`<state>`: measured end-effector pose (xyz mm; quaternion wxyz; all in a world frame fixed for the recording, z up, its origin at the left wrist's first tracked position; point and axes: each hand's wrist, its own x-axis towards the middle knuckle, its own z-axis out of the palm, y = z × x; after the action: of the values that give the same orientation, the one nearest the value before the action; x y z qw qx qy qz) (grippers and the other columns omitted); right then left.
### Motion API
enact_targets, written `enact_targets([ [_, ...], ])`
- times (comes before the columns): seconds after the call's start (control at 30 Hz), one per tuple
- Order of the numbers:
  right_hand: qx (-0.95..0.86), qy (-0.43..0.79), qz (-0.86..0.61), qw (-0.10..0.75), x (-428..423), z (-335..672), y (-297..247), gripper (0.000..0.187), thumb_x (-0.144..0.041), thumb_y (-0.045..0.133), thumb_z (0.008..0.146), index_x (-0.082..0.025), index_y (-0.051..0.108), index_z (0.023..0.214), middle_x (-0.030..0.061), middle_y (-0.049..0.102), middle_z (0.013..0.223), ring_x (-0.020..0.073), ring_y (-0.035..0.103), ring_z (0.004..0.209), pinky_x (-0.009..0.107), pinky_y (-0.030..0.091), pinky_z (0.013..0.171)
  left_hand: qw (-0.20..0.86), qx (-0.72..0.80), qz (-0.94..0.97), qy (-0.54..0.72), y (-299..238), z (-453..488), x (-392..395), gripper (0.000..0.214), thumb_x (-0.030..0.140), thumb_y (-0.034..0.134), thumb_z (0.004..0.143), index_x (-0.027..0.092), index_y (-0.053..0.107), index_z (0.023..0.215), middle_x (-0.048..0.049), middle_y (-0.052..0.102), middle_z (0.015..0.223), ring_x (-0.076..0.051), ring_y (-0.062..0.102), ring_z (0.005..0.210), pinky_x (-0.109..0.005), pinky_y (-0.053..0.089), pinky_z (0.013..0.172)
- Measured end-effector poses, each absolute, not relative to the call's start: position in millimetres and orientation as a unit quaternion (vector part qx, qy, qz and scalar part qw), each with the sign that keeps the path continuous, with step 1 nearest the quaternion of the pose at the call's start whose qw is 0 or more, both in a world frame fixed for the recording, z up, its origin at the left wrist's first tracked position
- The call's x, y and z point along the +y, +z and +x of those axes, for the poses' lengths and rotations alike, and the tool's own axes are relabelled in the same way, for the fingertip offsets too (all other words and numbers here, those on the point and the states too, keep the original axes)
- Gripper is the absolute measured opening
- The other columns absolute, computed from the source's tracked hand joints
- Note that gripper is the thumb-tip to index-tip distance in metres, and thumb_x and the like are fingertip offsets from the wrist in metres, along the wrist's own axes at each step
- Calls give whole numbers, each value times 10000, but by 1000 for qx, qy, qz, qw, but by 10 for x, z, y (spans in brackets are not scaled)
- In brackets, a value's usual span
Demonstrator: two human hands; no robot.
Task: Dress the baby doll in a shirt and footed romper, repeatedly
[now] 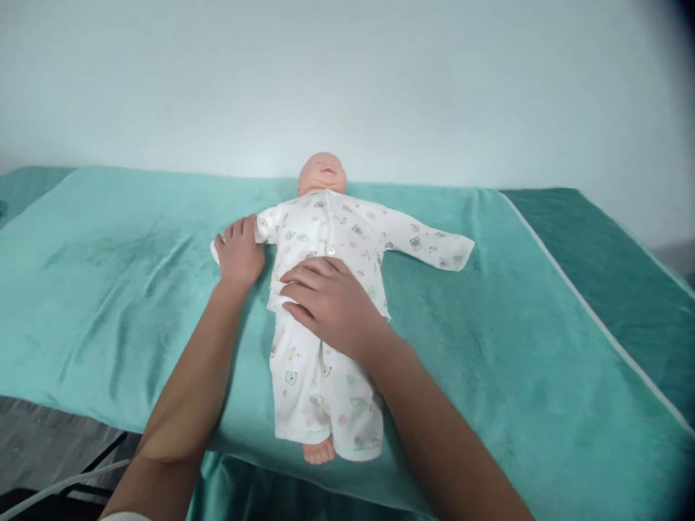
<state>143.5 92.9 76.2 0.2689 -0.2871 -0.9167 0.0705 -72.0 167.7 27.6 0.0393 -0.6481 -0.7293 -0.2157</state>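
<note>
In the head view, a doll (326,217) in printed white clothes lies face up between and beneath the two hands, its head beyond them and its legs on the near side. The left hand (239,252) rests over one sleeve (266,226) of the shirt (355,242), its back turned up and fingers bent forward; whether they pinch the fabric cannot be told, as the palm is hidden. The end of that sleeve shows just left of this hand.

The right hand (332,300) lies open across the shirt's lower front, fingers stretched and slightly apart, gripping nothing visible. Just beyond its fingertips is a button (331,250). The other sleeve (428,240) reaches out flat, beyond and to the right of the right hand. On the near side of that hand are the trousers (301,376), with a bare foot (319,452) showing below one leg.

Green cloth (135,289) spreads under the doll on both sides of the hands; a pale wall (347,79) stands behind.
</note>
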Motion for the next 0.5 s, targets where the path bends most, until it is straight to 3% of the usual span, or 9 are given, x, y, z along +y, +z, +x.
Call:
enact_targets([
  [0.23,-918,91,-271,275,914,1428,758,305,-28,461,969,-216,678,1074,11,747,1202,197,609,1176,404,395,1044,63,-744,-629,-218,194,-1001,1702,637,88,377,880,159,476,1506,-245,586,1377,-437,517,1290,-692,357,1079],
  [0.5,-915,90,-282,275,909,1424,741,282,-46,446,975,-206,665,1052,30,717,1286,217,593,1250,412,406,1071,62,-767,-598,-225,150,-1134,1831,629,128,340,922,115,406,1547,-278,541,1419,-450,461,1351,-675,391,1056],
])
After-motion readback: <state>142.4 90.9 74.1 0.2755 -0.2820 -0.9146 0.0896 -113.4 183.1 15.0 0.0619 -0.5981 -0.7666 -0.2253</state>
